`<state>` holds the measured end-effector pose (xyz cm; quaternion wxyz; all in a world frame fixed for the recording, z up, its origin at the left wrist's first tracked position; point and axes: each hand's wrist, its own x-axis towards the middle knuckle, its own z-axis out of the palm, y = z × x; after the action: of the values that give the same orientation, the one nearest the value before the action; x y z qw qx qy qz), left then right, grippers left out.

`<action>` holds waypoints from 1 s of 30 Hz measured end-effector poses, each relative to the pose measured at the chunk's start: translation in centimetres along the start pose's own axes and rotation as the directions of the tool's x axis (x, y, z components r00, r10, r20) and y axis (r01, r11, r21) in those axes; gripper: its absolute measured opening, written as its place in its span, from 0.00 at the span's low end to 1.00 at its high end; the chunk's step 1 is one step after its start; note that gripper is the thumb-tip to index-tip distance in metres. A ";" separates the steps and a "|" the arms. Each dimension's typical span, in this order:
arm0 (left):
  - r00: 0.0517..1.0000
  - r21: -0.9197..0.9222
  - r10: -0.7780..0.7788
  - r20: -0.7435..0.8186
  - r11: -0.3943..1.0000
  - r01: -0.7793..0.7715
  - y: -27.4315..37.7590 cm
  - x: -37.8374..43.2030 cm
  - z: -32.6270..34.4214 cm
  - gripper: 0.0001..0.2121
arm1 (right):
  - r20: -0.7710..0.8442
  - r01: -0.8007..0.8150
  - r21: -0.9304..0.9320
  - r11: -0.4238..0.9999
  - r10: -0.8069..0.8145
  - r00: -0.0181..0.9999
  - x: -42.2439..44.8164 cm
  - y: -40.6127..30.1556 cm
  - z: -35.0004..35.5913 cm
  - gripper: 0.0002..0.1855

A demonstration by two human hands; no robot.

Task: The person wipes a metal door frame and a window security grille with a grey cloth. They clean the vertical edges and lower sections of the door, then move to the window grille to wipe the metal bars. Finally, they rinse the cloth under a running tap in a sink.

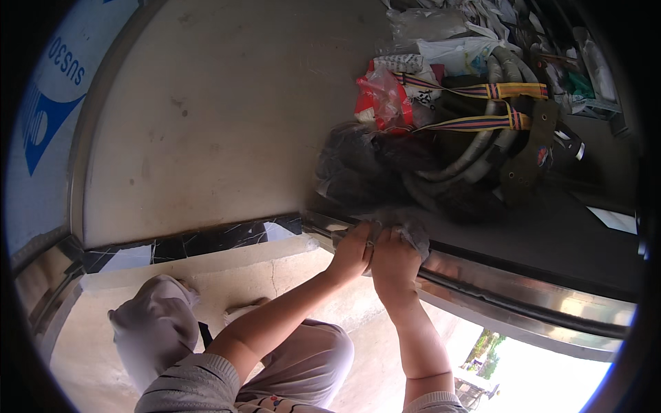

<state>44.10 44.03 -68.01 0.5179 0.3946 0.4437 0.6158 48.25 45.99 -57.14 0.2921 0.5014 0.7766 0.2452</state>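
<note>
My left hand [351, 255] and my right hand [395, 260] are side by side over a shiny metal sill [475, 273]. Both have their fingers closed on a crumpled grey plastic bag [416, 238], thin and partly see-through. Part of it sticks out past my right knuckles, while the rest is hidden under my fingers. A larger dark plastic bag [351, 160] lies just beyond my hands, on a dark surface [542, 227] behind the sill.
Striped straps [470, 124], grey hoses [480, 155] and a red-and-white plastic bag [384, 98] lie piled beyond the dark bag. A pale wall [206, 124] with black marble-look tiles [201, 245] along its base stands at left. My bent knees [310, 356] are below.
</note>
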 end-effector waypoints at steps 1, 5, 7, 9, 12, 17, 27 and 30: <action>0.998 -0.020 -0.006 0.055 1.000 0.008 4.2 0.4 0.7 0.16 | -0.066 0.000 -0.003 1.000 0.000 0.998 -1.1 2.8 -3.1 0.12; 0.988 -0.087 -0.032 0.148 0.995 0.046 19.6 1.0 3.2 0.18 | -0.179 0.002 -0.088 0.996 -0.018 0.984 -4.4 12.0 -15.1 0.16; 0.987 -0.120 0.018 0.158 0.993 0.001 26.3 1.1 5.1 0.18 | -0.139 -0.015 -0.119 0.993 -0.002 0.990 -5.9 17.0 -21.4 0.18; 0.980 -0.085 0.039 0.195 0.996 -0.022 33.0 0.9 7.0 0.17 | -0.084 -0.050 -0.061 0.997 0.045 0.995 -8.0 21.6 -27.3 0.21; 0.937 -0.124 0.066 0.342 0.992 -0.025 42.8 0.9 10.1 0.16 | -0.138 -0.091 0.038 0.995 0.096 0.986 -11.7 29.6 -33.8 0.21; 0.897 -0.147 0.231 0.377 0.971 -0.188 61.5 2.6 16.1 0.15 | -0.247 -0.090 -0.086 0.992 0.066 0.967 -16.0 44.4 -48.7 0.17; 0.512 -0.464 0.743 0.431 0.669 -0.580 93.3 9.5 28.5 0.18 | -0.545 -0.318 -0.137 0.938 0.197 0.815 -23.5 70.1 -72.4 0.12; 0.419 -0.602 0.816 0.398 0.577 -0.552 104.5 10.7 33.0 0.16 | -0.733 -0.470 -0.195 0.861 0.190 0.653 -25.2 78.8 -79.8 0.11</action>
<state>43.59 51.83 41.79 0.3954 0.6187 -0.0970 0.6720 50.77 45.43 57.78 0.0186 0.4438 0.6608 0.6049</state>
